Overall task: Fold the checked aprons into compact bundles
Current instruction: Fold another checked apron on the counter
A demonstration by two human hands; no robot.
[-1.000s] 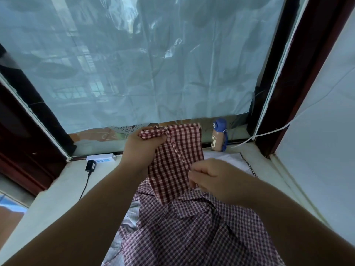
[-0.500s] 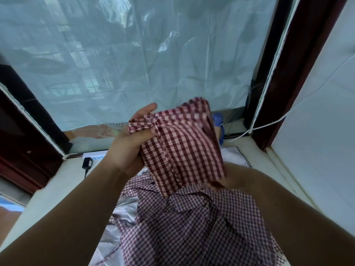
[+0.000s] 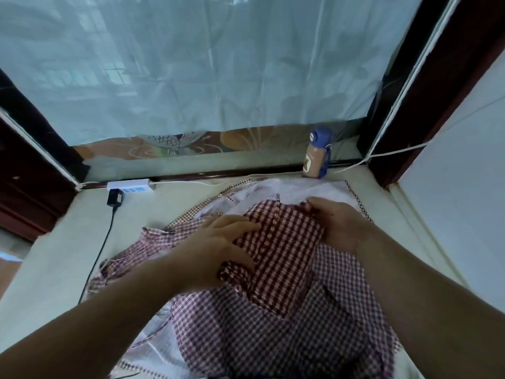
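Aprons [image 3: 273, 337] in fine check lie heaped on a pale ledge [image 3: 54, 269], with a dark red checked apron [image 3: 287, 250] on top of them. At its 9 o'clock the left hand [image 3: 218, 242] presses flat, fingers straight. At its 2 o'clock the right hand [image 3: 340, 224] curls its fingers around the far corner, gripping it. At 1 o'clock stands a bottle [image 3: 317, 157], at 10 o'clock a power strip [image 3: 128, 185].

Dark-checked apron [image 3: 284, 250] dropped from mid-air onto apron pile [image 3: 273, 337]; left hand [image 3: 218, 242] released pinch, flattened on it; right hand [image 3: 338, 225] shifted to its far corner.
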